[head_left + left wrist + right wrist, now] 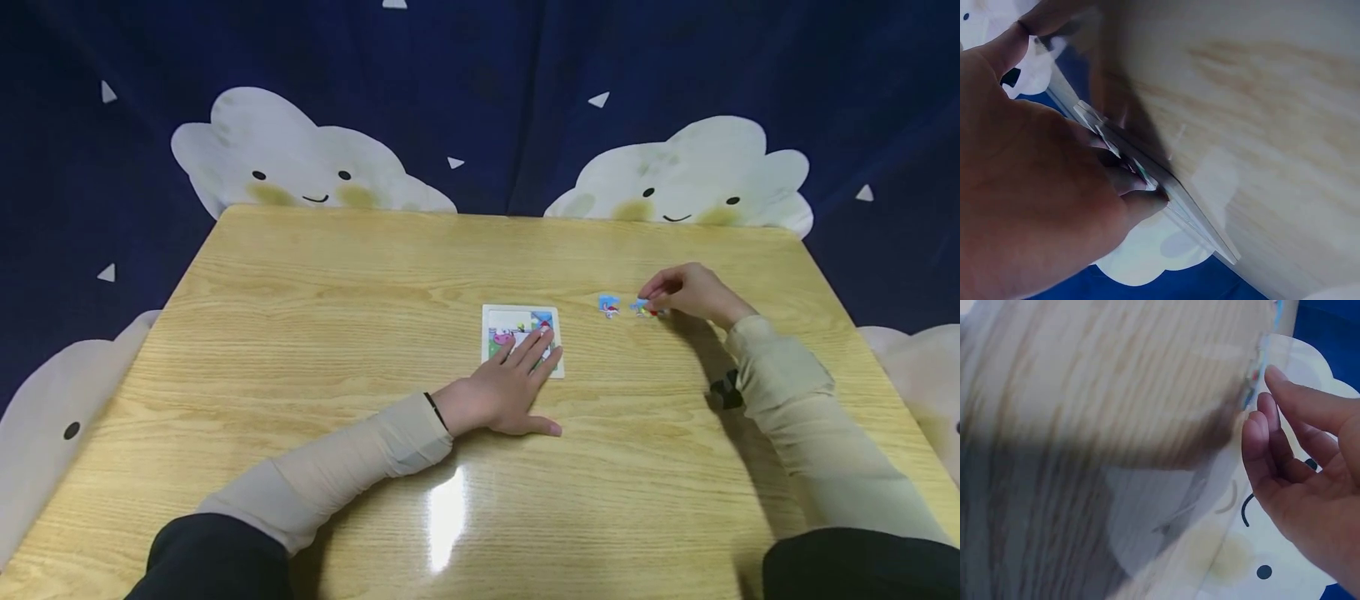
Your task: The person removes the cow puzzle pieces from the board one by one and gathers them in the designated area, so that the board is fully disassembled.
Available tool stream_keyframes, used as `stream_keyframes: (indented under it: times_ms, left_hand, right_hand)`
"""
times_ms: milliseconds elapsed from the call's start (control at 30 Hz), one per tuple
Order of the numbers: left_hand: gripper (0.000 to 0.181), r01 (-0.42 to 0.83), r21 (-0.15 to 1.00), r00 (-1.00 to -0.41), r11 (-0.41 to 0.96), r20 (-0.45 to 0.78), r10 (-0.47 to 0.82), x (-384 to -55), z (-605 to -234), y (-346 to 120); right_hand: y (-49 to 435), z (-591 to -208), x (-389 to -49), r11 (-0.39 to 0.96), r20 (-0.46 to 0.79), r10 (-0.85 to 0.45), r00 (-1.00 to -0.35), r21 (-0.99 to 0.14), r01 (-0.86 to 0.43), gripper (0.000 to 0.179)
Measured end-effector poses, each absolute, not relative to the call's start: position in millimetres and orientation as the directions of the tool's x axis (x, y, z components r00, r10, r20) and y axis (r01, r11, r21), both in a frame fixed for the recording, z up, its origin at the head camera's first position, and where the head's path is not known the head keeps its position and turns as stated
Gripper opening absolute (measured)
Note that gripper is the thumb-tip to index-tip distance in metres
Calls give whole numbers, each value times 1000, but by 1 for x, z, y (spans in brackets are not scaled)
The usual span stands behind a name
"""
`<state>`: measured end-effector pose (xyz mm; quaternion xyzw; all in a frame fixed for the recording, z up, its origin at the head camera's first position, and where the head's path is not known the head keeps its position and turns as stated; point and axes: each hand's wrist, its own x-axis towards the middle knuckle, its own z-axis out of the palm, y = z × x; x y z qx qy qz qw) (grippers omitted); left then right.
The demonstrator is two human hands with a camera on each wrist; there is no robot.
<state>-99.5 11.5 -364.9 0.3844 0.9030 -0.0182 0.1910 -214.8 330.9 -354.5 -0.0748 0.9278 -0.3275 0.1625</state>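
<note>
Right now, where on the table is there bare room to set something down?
Bare table lies left of the puzzle board, behind it to the curtain, and nearer between the sleeves. Crowded: the board, under the left hand, and right of it, where loose pieces lie by the right hand.

And it's a play corner by the look of it, though home, nursery or studio is impossible to call! Along the far side runs a navy cloth (480, 83), and what a pattern: smiling clouds (277, 150) far left and far right, little white triangles (598, 100) dotted about. Before it, a glossy wood-grain table (337, 292) carrying a cartoon puzzle board (517, 307), loose pieces (609, 306) to its right.
</note>
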Motion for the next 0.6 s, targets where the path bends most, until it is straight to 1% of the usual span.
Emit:
stream_keyframes:
  times_ms: [133, 333, 467, 600]
  left_hand:
    - [102, 698, 128, -631, 704, -354, 690, -100, -365, 11]
    - [102, 698, 138, -630, 702, -347, 695, -99, -366, 9]
    - [102, 699, 148, -628, 700, -342, 699, -99, -365, 10]
    - [103, 698, 152, -626, 700, -346, 699, -100, -365, 11]
  right_hand:
    - [322, -348, -210, 748, -208, -256, -944, -661, -57, 19]
    - [282, -343, -203, 671, -160, -350, -923, -731, -128, 18]
    - [248, -345, -201, 652, -113, -433, -894, -724, -224, 15]
    - [222, -350, -202, 640, -94, -478, -873, -718, -273, 14]
